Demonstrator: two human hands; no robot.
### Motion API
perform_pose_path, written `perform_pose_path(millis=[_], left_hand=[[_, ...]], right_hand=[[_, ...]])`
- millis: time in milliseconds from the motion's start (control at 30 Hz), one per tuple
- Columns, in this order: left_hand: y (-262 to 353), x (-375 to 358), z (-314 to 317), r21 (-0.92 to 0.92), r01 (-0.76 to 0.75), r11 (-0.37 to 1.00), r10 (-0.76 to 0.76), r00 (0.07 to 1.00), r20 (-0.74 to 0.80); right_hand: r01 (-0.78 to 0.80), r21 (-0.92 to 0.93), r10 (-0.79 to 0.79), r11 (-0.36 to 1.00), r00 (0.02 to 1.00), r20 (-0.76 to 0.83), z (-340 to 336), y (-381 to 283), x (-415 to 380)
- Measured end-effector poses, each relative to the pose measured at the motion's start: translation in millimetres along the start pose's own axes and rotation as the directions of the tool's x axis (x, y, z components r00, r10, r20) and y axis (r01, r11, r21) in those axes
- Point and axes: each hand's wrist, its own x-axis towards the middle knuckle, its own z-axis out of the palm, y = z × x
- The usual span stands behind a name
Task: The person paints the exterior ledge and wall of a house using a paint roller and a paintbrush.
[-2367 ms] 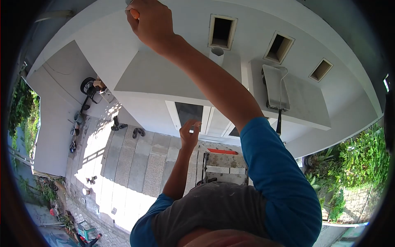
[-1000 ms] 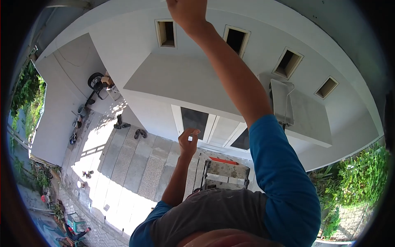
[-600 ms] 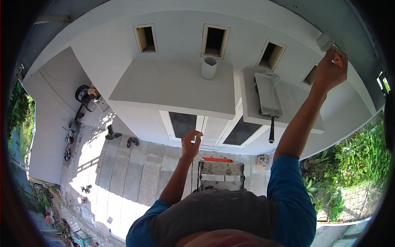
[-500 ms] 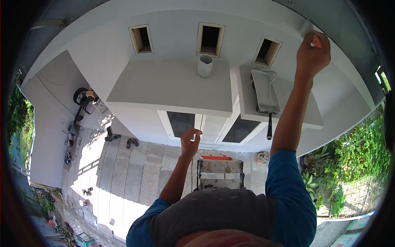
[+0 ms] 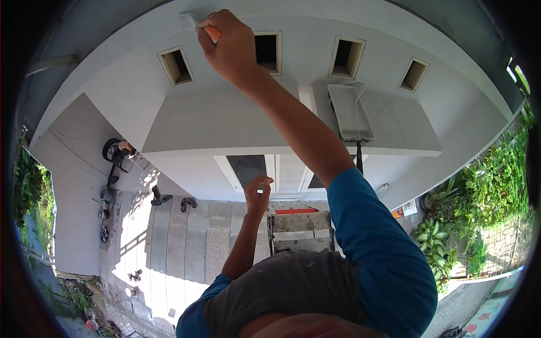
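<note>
My right hand (image 5: 230, 45) is closed around the orange handle of a paintbrush (image 5: 188, 21). The brush's pale bristles are up against the top of the wall, above the leftmost of the square wall openings (image 5: 176, 66). Lower down, my left hand (image 5: 258, 194) is held in front of the dark window pane (image 5: 247, 169), its fingers curled in towards the thumb, with nothing visible in them. A paint tray (image 5: 344, 115) rests on the ledge right of my right forearm. Lying across the tray is a paint roller (image 5: 359, 152) with a black handle, partly behind my arm.
The grey ledge (image 5: 208, 121) juts out under the wall openings. Below me are the paint-spotted steps of a ladder (image 5: 296, 222) and a paved floor (image 5: 191, 236). Shoes (image 5: 189, 204) lie on the paving. Green plants (image 5: 490, 197) grow at the right.
My right hand has swept the paintbrush from the upper right to the upper left along the wall top. The pale cup on the ledge is now out of sight. My left hand stays curled.
</note>
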Motion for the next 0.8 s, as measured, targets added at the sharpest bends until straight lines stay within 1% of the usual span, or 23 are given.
perform_pose_path(millis=[33,100,167,200,233,267,300,333,367,400,467,533,567,600,633,667,700,733,767,800], left_hand=[[-1.2,1.0,0.4,-0.002,-0.004,1.000,0.004,1.000,-0.006],[-5.4,-3.4,-0.9,-0.009,0.009,1.000,-0.009,1.000,0.012],[-12.4,-6.7,0.9,-0.011,0.021,1.000,-0.021,1.000,0.021],[-14.8,-7.6,2.6,-0.008,0.031,0.999,-0.031,0.999,0.033],[-15.9,-8.5,4.7,-0.013,0.032,0.999,-0.032,0.999,0.040],[-16.7,-9.1,6.4,-0.006,0.030,1.000,-0.029,0.998,0.054],[-17.0,-9.0,7.4,0.001,0.026,1.000,-0.026,0.997,0.069],[-16.7,-8.2,7.9,-0.001,0.026,1.000,-0.026,0.997,0.079],[-15.9,-7.6,8.7,-0.005,0.023,1.000,-0.022,0.996,0.088],[-15.1,-7.6,9.6,-0.009,0.020,1.000,-0.019,0.995,0.098],[-15.4,-8.0,10.2,0.005,0.021,1.000,-0.022,0.994,0.106],[-13.8,-6.9,11.0,0.022,0.016,1.000,-0.018,0.995,0.103],[-12.0,-6.8,11.1,0.011,0.026,1.000,-0.027,0.995,0.097],[-10.0,-7.3,10.5,0.001,0.037,0.999,-0.037,0.995,0.089],[-8.1,-7.8,9.3,0.006,0.036,0.999,-0.036,0.996,0.083],[-5.8,-8.3,7.8,0.009,0.035,0.999,-0.036,0.996,0.076],[-4.0,-9.0,5.1,0.013,0.036,0.999,-0.037,0.997,0.066],[-2.9,-9.5,1.5,0.023,0.037,0.999,-0.038,0.998,0.058],[-1.6,-9.5,-1.6,0.022,0.029,0.999,-0.030,0.998,0.055],[0.1,-10.7,-3.3,0.019,0.024,1.000,-0.025,0.998,0.059]], right_hand=[[0.006,-0.024,-0.007,1.000,0.999,-0.038,-27.5,10.0,0.8],[-0.049,-0.045,0.046,0.998,0.996,-0.076,-94.8,24.9,3.2],[-0.063,-0.149,0.042,0.987,0.989,-0.138,-166.5,41.5,3.6],[-0.071,-0.261,0.027,0.963,0.986,-0.167,-203.6,44.2,5.5],[-0.125,-0.361,0.048,0.924,0.975,-0.215,-237.5,41.6,7.8],[-0.122,-0.482,0.000,0.867,0.970,-0.244,-272.9,54.4,9.4],[-0.164,-0.585,-0.021,0.794,0.955,-0.296,-304.6,58.0,13.1],[-0.266,-0.532,0.037,0.804,0.915,-0.402,-326.6,54.3,19.1],[-0.259,-0.586,-0.023,0.768,0.903,-0.428,-351.5,63.7,22.1],[-0.236,-0.684,-0.091,0.690,0.909,-0.406,-370.0,70.7,24.9],[-0.187,-0.765,-0.148,0.617,0.926,-0.346,-380.2,78.8,28.4],[-0.099,-0.795,-0.214,0.598,0.936,-0.278,-352.4,81.8,28.7],[-0.058,-0.802,-0.206,0.595,0.953,-0.221,-326.3,76.3,26.1],[0.009,-0.786,-0.247,0.619,0.952,-0.183,-292.2,68.6,24.5],[0.033,-0.733,-0.205,0.680,0.968,-0.147,-259.2,59.2,20.8],[0.084,-0.668,-0.236,0.739,0.962,-0.140,-222.8,53.6,16.7],[0.107,-0.587,-0.220,0.803,0.967,-0.125,-185.6,42.2,12.4],[0.099,-0.465,-0.166,0.880,0.981,-0.104,-149.8,22.0,8.1],[0.099,-0.361,-0.137,0.927,0.987,-0.083,-112.6,8.0,1.3],[0.135,-0.299,-0.156,0.945,0.987,-0.046,-77.5,-6.9,-3.6]])
